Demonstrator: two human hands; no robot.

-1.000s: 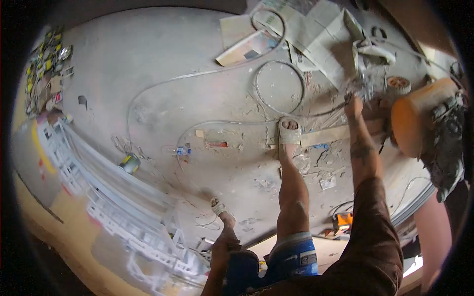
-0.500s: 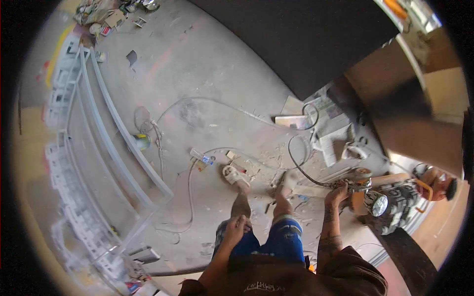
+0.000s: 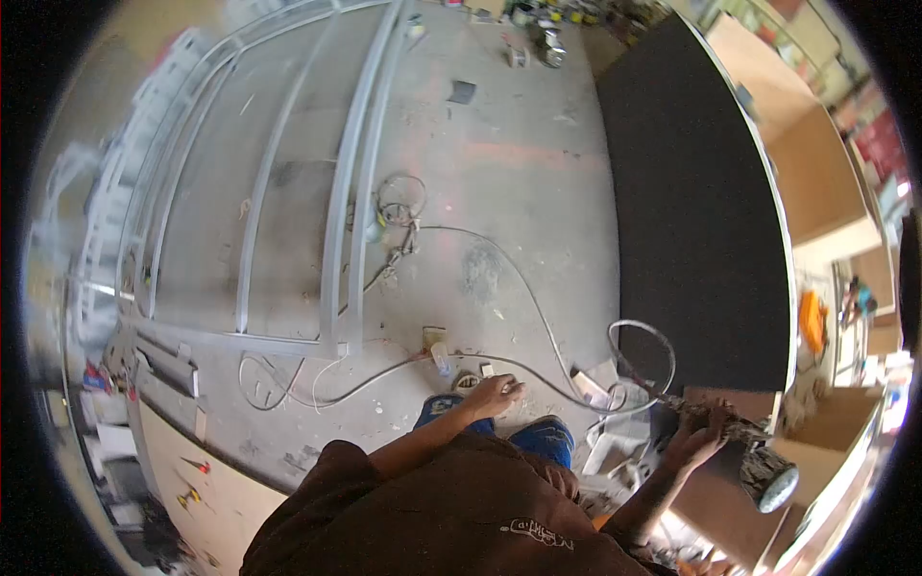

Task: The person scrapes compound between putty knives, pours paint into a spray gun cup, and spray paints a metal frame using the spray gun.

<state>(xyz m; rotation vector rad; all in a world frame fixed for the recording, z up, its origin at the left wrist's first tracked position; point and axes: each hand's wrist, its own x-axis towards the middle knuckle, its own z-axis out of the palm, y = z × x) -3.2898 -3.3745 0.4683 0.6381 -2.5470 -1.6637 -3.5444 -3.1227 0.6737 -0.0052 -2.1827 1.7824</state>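
Observation:
My right hand, at the lower right, is wrapped round what looks like a paint-crusted spray gun. Its cylindrical cup ends in a pale round base pointing down and right. A grey hose runs from the tool, loops up beside the black panel, and trails left across the floor. In front of my body, my left hand is closed with fingers bent together, above the floor near my feet. Whatever its fingertips may hold is too small to make out.
A pale metal frame stands on the left. To the right is a large black panel, with wooden boxes behind it. A plastic bottle lies by my feet. At lower left is a pale board.
My view has swung right, and the black panel now stands upright at right. My right hand has carried the tool closer to the panel. My left hand has risen from near my thigh.

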